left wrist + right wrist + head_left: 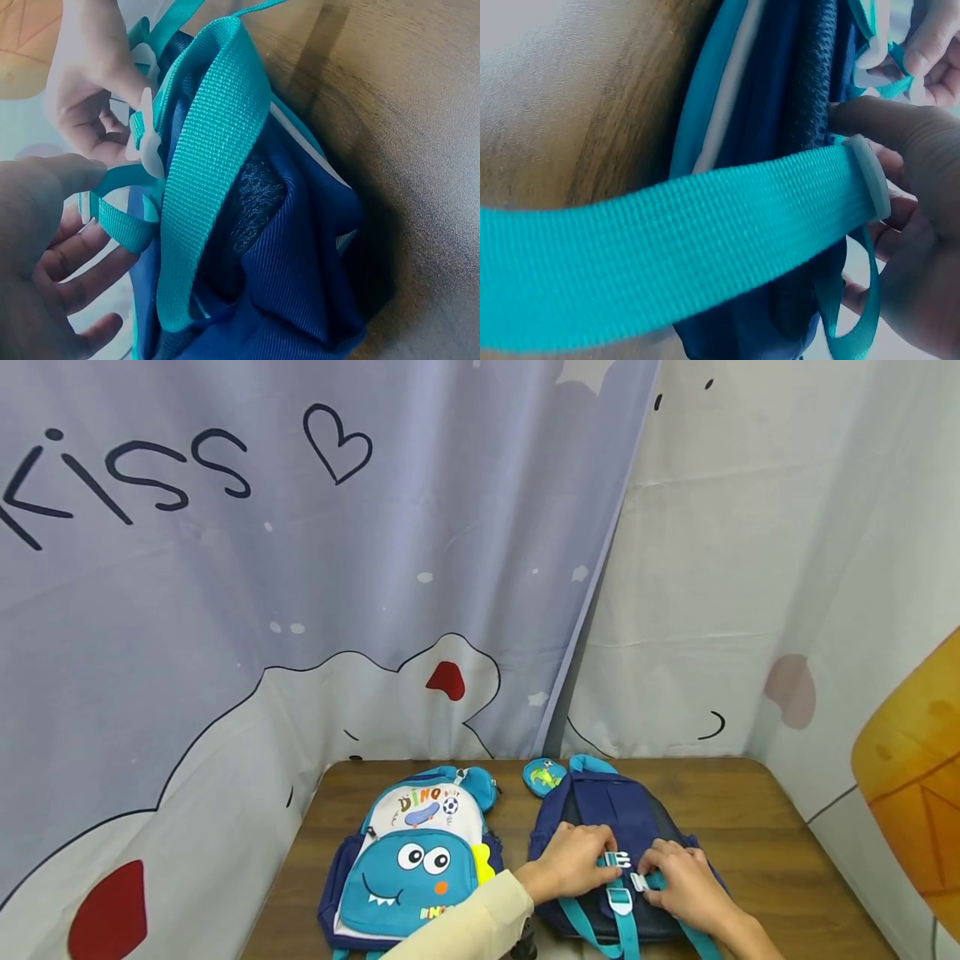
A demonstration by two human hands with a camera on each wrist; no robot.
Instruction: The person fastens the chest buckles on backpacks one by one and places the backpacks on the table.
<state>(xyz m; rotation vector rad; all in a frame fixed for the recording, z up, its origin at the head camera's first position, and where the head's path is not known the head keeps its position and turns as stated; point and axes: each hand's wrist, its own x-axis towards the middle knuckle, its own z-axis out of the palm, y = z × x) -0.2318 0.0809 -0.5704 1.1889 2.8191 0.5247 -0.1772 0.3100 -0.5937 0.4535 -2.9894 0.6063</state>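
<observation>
Cream sleeve (467,923) nearest, we list over the navy backpack (622,806) one pronged buckle half (622,860), pinched by left fingers (596,837), facing right toward its white mate (639,882), just apart, pinched by right fingers (660,858).

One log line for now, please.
left hand: holds pronged buckle piece; right hand: holds second buckle piece; pieces: apart; navy backpack: on table

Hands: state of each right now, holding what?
Left hand: closed, holding the pronged white buckle half.
Right hand: closed, holding the other white buckle half; the halves are apart.
</observation>
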